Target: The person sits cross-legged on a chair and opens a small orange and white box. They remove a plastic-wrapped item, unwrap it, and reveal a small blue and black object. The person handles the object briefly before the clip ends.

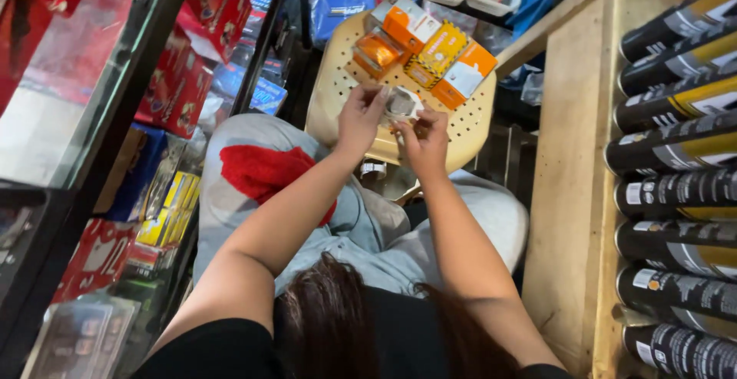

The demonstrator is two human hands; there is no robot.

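head view showed my left hand [361,116] and right hand [424,139] both pinched on a small clear packet [401,105], held just above the beige perforated stool [338,79] bearing orange boxes [430,50].

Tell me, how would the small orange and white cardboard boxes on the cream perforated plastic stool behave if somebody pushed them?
The orange and white cardboard boxes look small, so probably light and easy to slide. They lie flat, packed together, so one push may shift several. The cream perforated plastic stool looks smooth, and boxes near its rim might drop off.
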